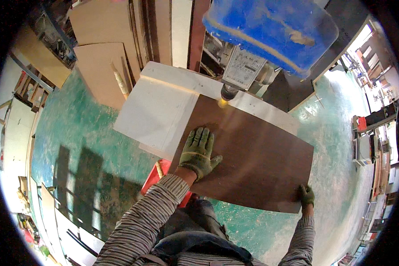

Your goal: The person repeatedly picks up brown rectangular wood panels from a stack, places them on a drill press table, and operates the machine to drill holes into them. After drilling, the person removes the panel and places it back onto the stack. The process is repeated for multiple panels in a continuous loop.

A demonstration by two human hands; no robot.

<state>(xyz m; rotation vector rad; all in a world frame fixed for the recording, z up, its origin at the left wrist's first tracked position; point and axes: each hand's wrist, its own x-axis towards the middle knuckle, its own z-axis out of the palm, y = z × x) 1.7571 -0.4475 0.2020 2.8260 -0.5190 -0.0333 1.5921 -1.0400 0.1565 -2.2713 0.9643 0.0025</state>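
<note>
My left hand [199, 155], in an olive glove, lies flat on the brown board [252, 155] with fingers stretched out. My right hand [306, 195], gloved alike, grips the board's right edge near its lower corner. The board rests on a pale grey worktable [150, 106] with a thin wooden strip along the back of its left part. Over the board's back edge is a dark drill chuck [228, 92] with a blurred yellow tip; whether it touches the wood I cannot tell. The machine has a blue cover [270, 26] and a silver plate.
Several panels [102, 66] lean at the back left. A red container [155, 177] is partly under the table's front. A dark sheet [288, 95] stands behind at right. Materials and shelving line both sides of the green floor [62, 128], with boards [48, 213] at lower left.
</note>
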